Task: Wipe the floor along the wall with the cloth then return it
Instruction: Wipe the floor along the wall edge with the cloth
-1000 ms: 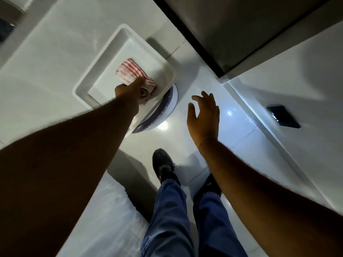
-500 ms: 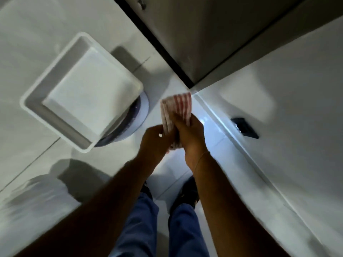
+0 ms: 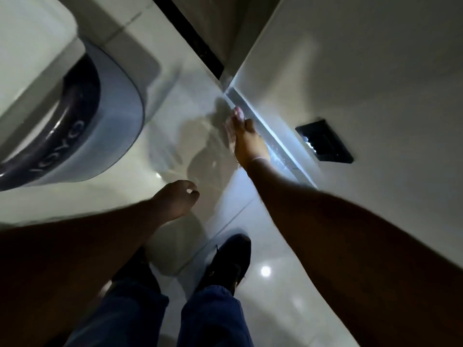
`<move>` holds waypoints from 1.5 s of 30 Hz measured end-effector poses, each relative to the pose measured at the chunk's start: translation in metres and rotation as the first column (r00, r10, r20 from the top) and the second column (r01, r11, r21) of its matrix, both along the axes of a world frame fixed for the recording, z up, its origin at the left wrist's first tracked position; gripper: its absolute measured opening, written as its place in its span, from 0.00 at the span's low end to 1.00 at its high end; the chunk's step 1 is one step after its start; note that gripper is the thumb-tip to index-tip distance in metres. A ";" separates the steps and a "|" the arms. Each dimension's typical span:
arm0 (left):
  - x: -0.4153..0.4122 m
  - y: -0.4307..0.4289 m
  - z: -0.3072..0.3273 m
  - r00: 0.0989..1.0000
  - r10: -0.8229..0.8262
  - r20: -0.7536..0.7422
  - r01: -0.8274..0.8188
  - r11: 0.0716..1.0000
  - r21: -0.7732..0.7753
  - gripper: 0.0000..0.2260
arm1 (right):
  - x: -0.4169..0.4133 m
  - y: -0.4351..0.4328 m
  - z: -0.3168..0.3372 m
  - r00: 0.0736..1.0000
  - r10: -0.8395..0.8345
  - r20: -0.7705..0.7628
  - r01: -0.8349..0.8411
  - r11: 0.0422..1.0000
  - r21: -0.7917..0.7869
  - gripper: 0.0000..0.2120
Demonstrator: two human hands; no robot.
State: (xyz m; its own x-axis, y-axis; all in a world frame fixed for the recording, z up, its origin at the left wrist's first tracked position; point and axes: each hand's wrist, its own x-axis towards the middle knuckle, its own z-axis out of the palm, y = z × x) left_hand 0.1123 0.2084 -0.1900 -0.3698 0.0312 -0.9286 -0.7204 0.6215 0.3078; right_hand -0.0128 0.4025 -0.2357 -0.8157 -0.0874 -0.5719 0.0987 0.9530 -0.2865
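Observation:
My right hand (image 3: 246,139) reaches down to the floor beside the wall's skirting (image 3: 273,141), close to the corner. It is shut on the red-and-white striped cloth (image 3: 237,113), of which only a small pale bit shows past the fingertips; the rest is hidden under the hand. My left hand (image 3: 179,199) hovers lower and to the left, over the glossy floor tiles (image 3: 190,116). Its fingers are curled loosely and hold nothing. The white tray (image 3: 30,66) where the cloth lay shows only partly at the upper left.
A round grey-and-dark base (image 3: 105,126) sits under the tray at left. A black wall plate (image 3: 324,141) is set low in the right wall. A dark door threshold (image 3: 193,43) runs to the corner. My shoes (image 3: 230,261) and jeans are below.
Both hands held the cloth together at chest height; now the right hand alone has carried it down to the floor by the wall. The left hand let go. The view dropped closer to the floor.

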 end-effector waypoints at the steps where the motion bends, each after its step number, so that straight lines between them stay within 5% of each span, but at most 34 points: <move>1: 0.001 -0.001 -0.007 1.000 -0.005 -0.020 0.005 1.000 0.005 0.16 | -0.003 0.005 -0.009 0.999 -0.001 0.038 -0.001 0.998 0.070 0.27; 5: 0.003 -0.007 -0.024 0.997 -0.062 -0.049 0.060 0.998 -0.030 0.15 | 0.010 0.025 -0.028 0.991 0.112 0.068 -0.127 0.949 0.289 0.37; 10: -0.010 -0.007 -0.020 0.986 -0.154 -0.057 0.152 0.987 -0.047 0.17 | 0.026 0.061 -0.025 0.969 0.219 0.115 -0.246 0.900 0.361 0.38; 15: -0.029 -0.010 -0.022 0.980 -0.181 -0.084 0.176 0.982 -0.068 0.17 | 0.079 0.127 -0.021 0.971 -0.075 0.227 -0.003 0.945 0.328 0.26; 19: -0.041 -0.016 -0.026 0.966 -0.227 -0.128 0.222 0.974 -0.048 0.16 | 0.117 0.166 -0.020 0.936 -0.264 0.232 0.175 0.923 0.343 0.34; 24: -0.042 -0.032 -0.022 0.920 -0.283 -0.271 0.293 0.956 -0.004 0.13 | 0.129 0.160 -0.022 0.844 -0.491 0.215 0.419 0.855 0.306 0.30; 27: -0.032 -0.031 -0.022 0.913 -0.267 -0.308 0.271 0.962 -0.031 0.14 | 0.127 0.125 -0.022 0.892 -0.438 0.108 0.415 0.891 0.185 0.34; 31: -0.013 -0.027 -0.027 0.929 -0.232 -0.289 0.239 0.971 -0.013 0.14 | 0.090 0.064 -0.023 0.976 -0.168 0.138 0.165 0.986 0.031 0.26; 33: -0.006 -0.025 -0.028 0.925 -0.248 -0.286 0.257 0.966 -0.007 0.14 | 0.068 0.041 -0.022 0.995 -0.072 0.072 0.071 0.997 0.011 0.33; 38: 0.004 -0.021 -0.028 0.928 -0.240 -0.286 0.252 0.968 0.005 0.13 | 0.043 0.045 -0.023 0.962 -0.268 -0.044 0.271 0.953 0.134 0.30; 45: -0.001 -0.005 -0.030 0.933 -0.208 -0.294 0.231 0.972 0.046 0.13 | 0.086 0.125 -0.013 0.986 -0.166 -0.011 0.165 0.970 0.181 0.34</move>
